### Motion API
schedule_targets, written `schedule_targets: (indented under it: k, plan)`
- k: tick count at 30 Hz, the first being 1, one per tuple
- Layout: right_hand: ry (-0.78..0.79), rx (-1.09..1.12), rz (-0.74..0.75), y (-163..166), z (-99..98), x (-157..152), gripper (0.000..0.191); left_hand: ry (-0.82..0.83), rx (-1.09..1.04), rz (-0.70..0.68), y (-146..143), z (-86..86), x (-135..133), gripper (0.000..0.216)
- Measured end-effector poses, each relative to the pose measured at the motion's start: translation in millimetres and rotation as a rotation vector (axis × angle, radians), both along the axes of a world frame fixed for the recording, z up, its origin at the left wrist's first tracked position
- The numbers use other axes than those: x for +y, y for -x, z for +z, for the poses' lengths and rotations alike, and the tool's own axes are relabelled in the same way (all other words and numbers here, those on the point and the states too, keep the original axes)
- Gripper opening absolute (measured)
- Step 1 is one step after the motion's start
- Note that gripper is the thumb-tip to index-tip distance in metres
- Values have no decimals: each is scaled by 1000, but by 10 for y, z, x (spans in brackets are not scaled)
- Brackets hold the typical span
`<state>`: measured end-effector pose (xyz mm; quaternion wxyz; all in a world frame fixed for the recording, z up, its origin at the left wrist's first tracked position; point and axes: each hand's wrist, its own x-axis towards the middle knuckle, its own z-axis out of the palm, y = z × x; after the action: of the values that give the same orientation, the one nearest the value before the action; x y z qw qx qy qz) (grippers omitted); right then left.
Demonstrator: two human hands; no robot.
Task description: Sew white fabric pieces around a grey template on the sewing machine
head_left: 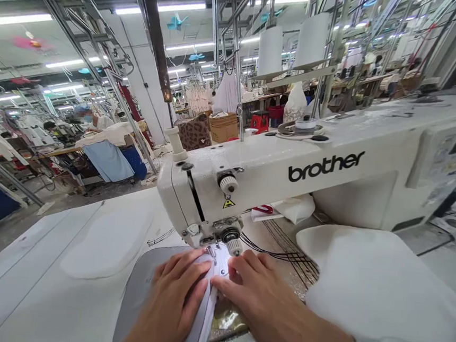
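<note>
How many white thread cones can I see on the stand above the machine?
2. One cone stands left, one right, side by side on the stand above the sewing machine.

Toward the left, the flat white table top (20,302) gives open room for passing, and only a thin white oval cloth (105,243) lies there. On the right, a big soft white cloth (377,290) is in the way, and the long white sewing machine arm (276,167) blocks the far side of the left hand (177,294) and right hand (260,301).
</note>
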<state>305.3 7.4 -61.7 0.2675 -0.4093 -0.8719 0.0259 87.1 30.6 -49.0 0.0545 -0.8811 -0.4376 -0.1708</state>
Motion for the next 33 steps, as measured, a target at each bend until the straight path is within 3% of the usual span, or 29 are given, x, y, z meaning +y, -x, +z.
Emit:
schedule_targets:
  k: [8,16,23,26,29,33]
  plan:
    - [-101,1,-70,13,-107,47,31,-45,-1,198,-114,-185,-85,31]
    - [-110,1,-94,14,-74,44,33,-32,14,247,-167,-160,-120,33]
    - [-64,16,-57,-25,2,20,36,78,-35,291,-205,-127,-124,34]
    - [5,31,69,-56,69,-25,35,196,0,236,-126,-22,-106,37]
    - [13,56,195,-74,130,-99,30,272,76,94,-8,97,-103,41]
    - [-24,39,255,-61,183,-190,19,194,84,-9,91,135,-131,40]
